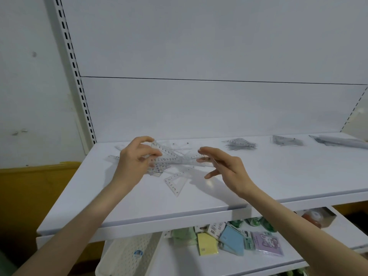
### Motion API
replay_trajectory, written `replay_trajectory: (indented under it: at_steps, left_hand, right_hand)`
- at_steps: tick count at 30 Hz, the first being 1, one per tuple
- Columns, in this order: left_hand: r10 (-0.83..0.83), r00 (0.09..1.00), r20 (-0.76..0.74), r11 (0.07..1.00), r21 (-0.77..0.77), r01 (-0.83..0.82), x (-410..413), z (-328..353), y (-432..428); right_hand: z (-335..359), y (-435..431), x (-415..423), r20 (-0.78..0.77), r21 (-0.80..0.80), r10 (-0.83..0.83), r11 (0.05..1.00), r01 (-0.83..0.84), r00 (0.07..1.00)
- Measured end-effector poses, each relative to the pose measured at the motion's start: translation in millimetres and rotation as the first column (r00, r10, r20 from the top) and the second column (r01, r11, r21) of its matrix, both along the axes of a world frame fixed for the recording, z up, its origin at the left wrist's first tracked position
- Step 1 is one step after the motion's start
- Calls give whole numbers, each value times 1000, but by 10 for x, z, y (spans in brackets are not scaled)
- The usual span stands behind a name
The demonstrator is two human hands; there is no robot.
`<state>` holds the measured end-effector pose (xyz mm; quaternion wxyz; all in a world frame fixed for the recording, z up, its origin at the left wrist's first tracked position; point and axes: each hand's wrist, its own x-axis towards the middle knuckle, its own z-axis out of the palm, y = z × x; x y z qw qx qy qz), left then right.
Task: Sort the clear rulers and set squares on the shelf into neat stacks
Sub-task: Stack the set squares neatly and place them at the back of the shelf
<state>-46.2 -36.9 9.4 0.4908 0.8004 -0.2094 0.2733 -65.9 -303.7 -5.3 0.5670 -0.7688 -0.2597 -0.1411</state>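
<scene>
A jumble of clear rulers and set squares (175, 156) lies on the white shelf (139, 200), left of centre. My left hand (135, 158) pinches the left end of a clear ruler (165, 151) lifted from that pile. My right hand (223, 166) hovers at the pile's right side, with its fingers spread around the right ends of the rulers; whether it grips one is unclear. One clear set square (176, 183) lies apart, flat on the shelf in front of the pile. Farther right stand three sorted stacks: one (240, 144), another (286, 140) and a long one (342, 141).
A slotted upright (77, 76) runs up the back left corner. Below, a lower shelf holds coloured packets (231, 239) and a white perforated basket (127, 253). A yellow box (29, 196) sits to the left of the shelving.
</scene>
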Motion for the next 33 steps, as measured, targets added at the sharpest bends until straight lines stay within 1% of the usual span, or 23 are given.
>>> replay_trajectory:
  at_steps: [3, 7, 10, 12, 14, 15, 18, 21, 24, 26, 28, 33]
  left_hand:
    - [-67, 993, -93, 995, -82, 60, -44, -5, -9]
    - [-110, 982, -152, 994, -32, 106, -58, -32, -165]
    - [-190, 953, -238, 980, -108, 168, -30, -24, -366]
    - [-212, 940, -267, 976, -107, 190, -8, -31, -540]
    - [-210, 938, -276, 974, -141, 177, 15, -55, -727]
    - [-197, 941, -276, 974, -160, 157, 21, -58, -823]
    - [-186, 940, -285, 973, -183, 137, 50, -34, -1077]
    - [-188, 932, -309, 971, -198, 130, 86, -3, -1325]
    - [-161, 934, -320, 972, -215, 93, 138, -28, -1588]
    - [-124, 935, -334, 978, -201, 58, 183, -73, -1764]
    - [-88, 932, -352, 981, -191, 21, 234, -138, -1942]
    - [-37, 920, -391, 976, -210, -51, 352, -261, -2347]
  right_hand:
    - [37, -30, -52, -70, 54, 2, 999, 2, 998]
    - [65, -149, -158, -207, 230, 33, 973, 16, 978]
    - [77, -321, -255, -278, 346, 60, 937, 42, 959]
    - [69, -456, -316, -303, 390, 31, 916, 94, 953]
    - [60, -593, -371, -342, 423, -16, 890, 169, 940]
    - [47, -666, -387, -361, 417, -52, 884, 211, 931]
    - [-3, -925, -395, -341, 292, -203, 905, 309, 918]
    - [-28, -1213, -348, -322, 190, -271, 920, 342, 907]
    - [-11, -1526, -237, -389, 107, -329, 911, 397, 860]
    - [-22, -1753, -124, -407, 33, -348, 918, 394, 845]
    - [-36, -1967, -6, -376, -67, -362, 929, 365, 853]
    - [-40, -2418, 323, -331, -155, -327, 944, 291, 885]
